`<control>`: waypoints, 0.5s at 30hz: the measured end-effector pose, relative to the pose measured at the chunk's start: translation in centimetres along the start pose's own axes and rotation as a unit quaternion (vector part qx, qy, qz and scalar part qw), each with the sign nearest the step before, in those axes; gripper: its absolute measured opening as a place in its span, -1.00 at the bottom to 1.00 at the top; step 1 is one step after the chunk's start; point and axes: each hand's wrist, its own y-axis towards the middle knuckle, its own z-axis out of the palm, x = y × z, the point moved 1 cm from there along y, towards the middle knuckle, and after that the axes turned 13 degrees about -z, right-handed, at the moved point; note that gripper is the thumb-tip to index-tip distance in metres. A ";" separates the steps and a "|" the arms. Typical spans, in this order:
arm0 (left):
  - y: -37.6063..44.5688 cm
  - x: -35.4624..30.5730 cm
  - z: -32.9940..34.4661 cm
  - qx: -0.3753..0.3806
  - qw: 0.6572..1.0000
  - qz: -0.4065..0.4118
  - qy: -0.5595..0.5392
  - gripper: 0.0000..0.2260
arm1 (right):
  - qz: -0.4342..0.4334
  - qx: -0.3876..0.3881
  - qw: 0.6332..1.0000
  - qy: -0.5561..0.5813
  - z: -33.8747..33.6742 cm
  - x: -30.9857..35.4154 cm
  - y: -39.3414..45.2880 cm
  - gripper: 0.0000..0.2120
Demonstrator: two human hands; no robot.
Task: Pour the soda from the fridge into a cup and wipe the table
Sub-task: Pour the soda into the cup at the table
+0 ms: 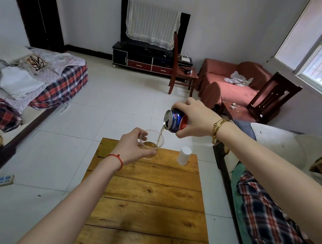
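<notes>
On the far left we see a sofa (35, 79) covered with plaid cloth and loose white clothes, and a power strip (0, 180) lies on the tiled floor below it. Moving toward the middle, our left hand (130, 148) wears a red string at the wrist, and its fingers and thumb are curled around a clear plastic cup (152, 145). The cup is at the far edge of the wooden table (146, 215); we cannot tell if it stands on the wood or is a little lifted. A small amount of amber soda is already in the bottom of the cup. Just above and to the right, our right hand (195, 119), with gold bangles at the wrist, grips a blue and red soda can (175, 121). The can is tilted with its opening down toward the cup, and a thin stream of soda falls from it into the cup. Near the cup, to its right, a small white bottle (184, 155) stands upright on the table. On the far right, a plaid cloth (276, 226) lies on another seat beside the table.
</notes>
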 end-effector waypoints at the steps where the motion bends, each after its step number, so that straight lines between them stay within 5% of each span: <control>1: 0.0 0.0 0.0 0.000 1.000 0.000 0.000 -0.35 | 0.000 0.001 1.000 -0.001 0.0 0.0 0.0 -0.32; 15: 0.1 -0.3 0.0 -0.001 1.000 0.000 -0.003 -0.36 | -0.004 0.002 1.000 -0.023 -0.5 -0.1 0.0 -0.31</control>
